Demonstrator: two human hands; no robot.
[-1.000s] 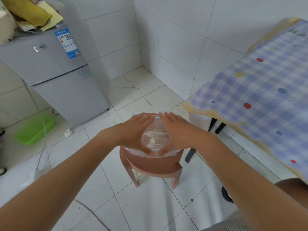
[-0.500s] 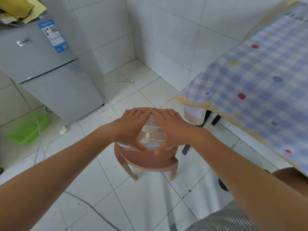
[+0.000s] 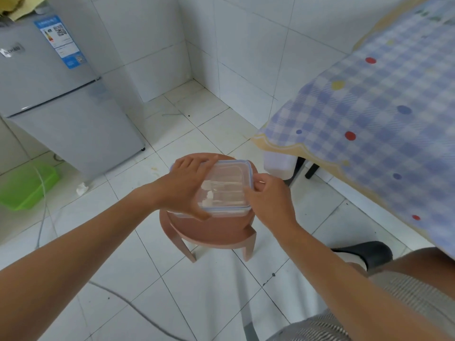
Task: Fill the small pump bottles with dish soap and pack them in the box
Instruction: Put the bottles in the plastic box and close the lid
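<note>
Item: clear box [image 3: 229, 178], blue-rimmed lid on, centred on pink stool [image 3: 216, 232] as a low, steady surface. My left hand [image 3: 187, 188] lies flat on the lid, fingers straight, to pin it. My right hand [image 3: 268, 200] pinches the box's right edge, likely working a latch. Pale pump bottles [image 3: 209, 190] lie inside, blurred. Fridge [image 3: 73, 119]: blue label [image 3: 60, 41] with QR code, badge [image 3: 12, 50], both unreadable

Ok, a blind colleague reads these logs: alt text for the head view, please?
A person's left hand presses flat on the lid of a clear plastic box standing on a pink stool, while the right hand grips the box's right edge. Pale bottle shapes show dimly through the lid. A grey fridge stands left, a checked tablecloth right.
</note>
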